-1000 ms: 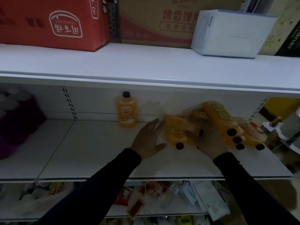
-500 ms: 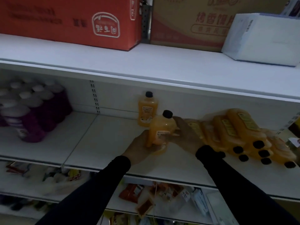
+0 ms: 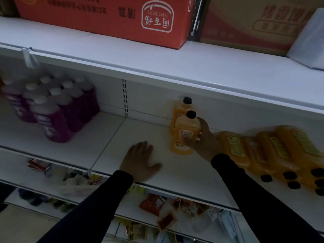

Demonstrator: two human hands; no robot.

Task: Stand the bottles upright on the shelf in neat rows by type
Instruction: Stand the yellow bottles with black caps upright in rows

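Observation:
An orange bottle with a black cap (image 3: pixel 185 132) stands upright on the white shelf (image 3: pixel 108 142). My right hand (image 3: pixel 205 142) grips it from the right side. Directly behind it a second orange bottle (image 3: pixel 180 107) stands upright by the back wall. My left hand (image 3: pixel 140 162) rests flat on the shelf, fingers spread, a little left of the held bottle. To the right, several orange bottles (image 3: pixel 273 155) lie on their sides with black caps pointing at me.
Several purple bottles with white caps (image 3: pixel 52 106) stand in rows at the left of the shelf. Above, a red carton (image 3: pixel 108 16), a brown carton (image 3: pixel 249 23) and a white box (image 3: pixel 308 41) sit on the upper shelf. Packets fill the shelf below (image 3: pixel 157 206).
The held orange bottle now stands in front of the upright one. My left hand has let go of it and lies flat on the shelf. The view has shifted left.

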